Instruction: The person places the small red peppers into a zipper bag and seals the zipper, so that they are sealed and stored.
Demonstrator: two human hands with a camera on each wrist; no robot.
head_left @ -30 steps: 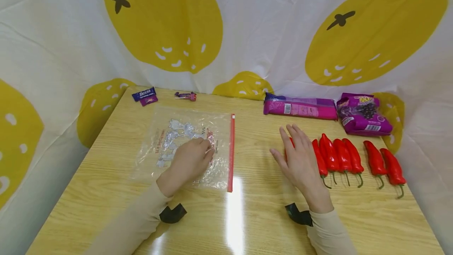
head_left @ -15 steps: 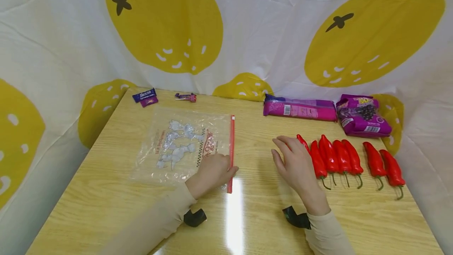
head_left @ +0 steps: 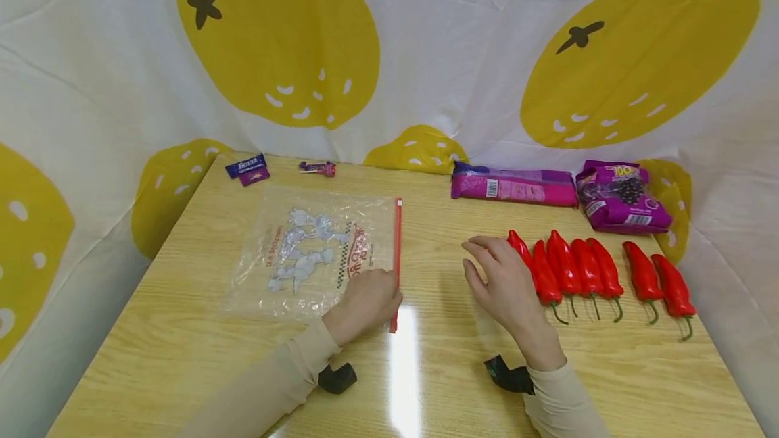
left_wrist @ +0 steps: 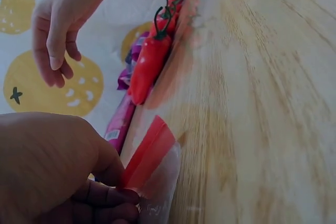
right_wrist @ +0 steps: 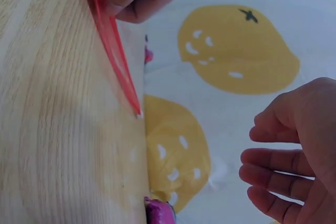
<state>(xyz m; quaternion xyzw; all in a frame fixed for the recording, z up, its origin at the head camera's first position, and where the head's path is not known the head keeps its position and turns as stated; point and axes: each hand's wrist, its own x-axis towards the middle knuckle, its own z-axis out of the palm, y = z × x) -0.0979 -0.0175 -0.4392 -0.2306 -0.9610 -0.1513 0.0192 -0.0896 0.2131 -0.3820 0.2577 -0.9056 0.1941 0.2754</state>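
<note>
A clear plastic zip bag with a printed picture lies flat on the table, its red zip edge facing right. My left hand pinches that edge toward its near end. In the left wrist view the red strip stands up between thumb and fingers, raised off the wood. My right hand hovers over the table with fingers loosely bent and nothing in them. Beside it lies a row of several red peppers with green stems, the leftmost partly hidden behind the hand.
At the back right lie a long purple-pink packet and a plump purple bag. Small wrapped sweets and a lollipop lie at the back left. A lemon-print cloth hangs behind the table.
My left hand has moved from the middle of the bag rightward and nearer, and now pinches the red zip edge. My right hand has drawn back slightly, its fingers bending more.
</note>
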